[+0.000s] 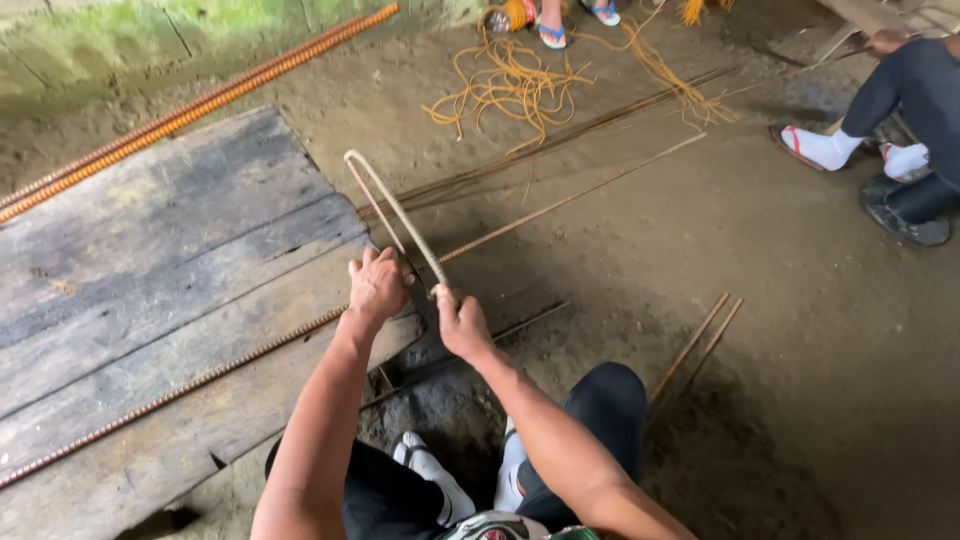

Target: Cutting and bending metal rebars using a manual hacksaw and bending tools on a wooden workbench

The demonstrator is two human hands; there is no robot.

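My left hand [377,285] is closed around one leg of a thin steel rod bent into a narrow U [392,207], at the right edge of a worn wooden plank platform [150,260]. Just to its right, my right hand [460,322] grips the other leg of the same bent rod. The U's closed end points away from me, up and to the left. A long rusty ribbed bar [180,385] lies diagonally across the planks and runs under my left hand.
Several straight rods [570,130] lie on the dirt floor ahead. A tangle of yellow cord [510,85] sits farther back. Two short rods [700,340] lie at right. Another person's legs and shoes [900,150] are at upper right; sandalled feet [552,32] at top.
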